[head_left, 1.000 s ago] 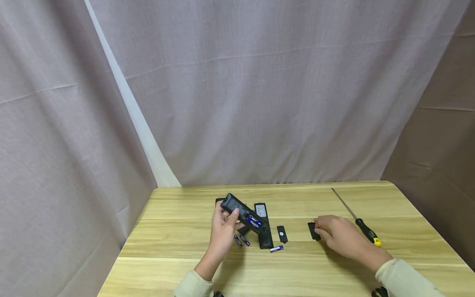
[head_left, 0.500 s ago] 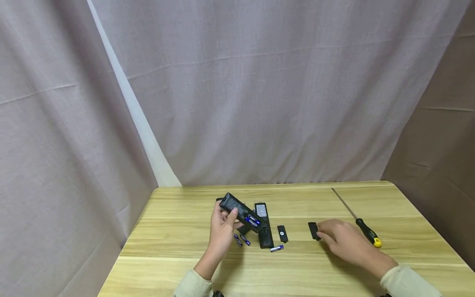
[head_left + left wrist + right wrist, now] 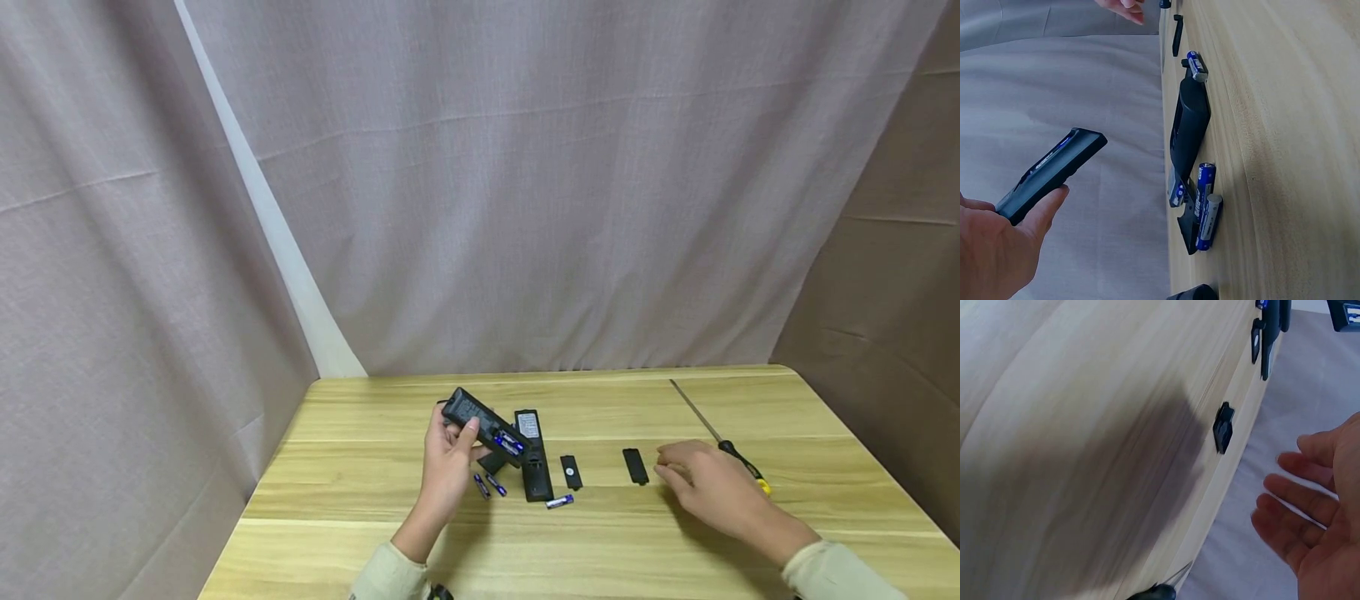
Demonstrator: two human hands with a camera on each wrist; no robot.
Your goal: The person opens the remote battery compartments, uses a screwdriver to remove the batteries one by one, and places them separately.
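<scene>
My left hand (image 3: 442,479) grips a black remote control (image 3: 468,410) above the table, thumb on its back. Blue batteries (image 3: 508,444) sit in its uncovered compartment. A second black remote (image 3: 535,479) lies on the table behind it, back up with a white label. Another dark piece (image 3: 491,463), partly hidden, is under the held remote. Loose blue batteries (image 3: 1205,187) lie nearby, one (image 3: 559,502) apart from the others. My right hand (image 3: 708,487) hovers with relaxed fingers, holding nothing, just right of a black battery cover (image 3: 635,466) on the table.
Another battery cover (image 3: 571,472) with a white round mark lies between the second remote and the first cover. A screwdriver (image 3: 738,460) with a black and yellow handle lies right, partly behind my right hand. Grey curtains (image 3: 525,208) hang around the wooden table (image 3: 360,500).
My right hand has come off the battery cover and drawn back to the right; the cover stays on the table. The left hand with the remote has shifted slightly left.
</scene>
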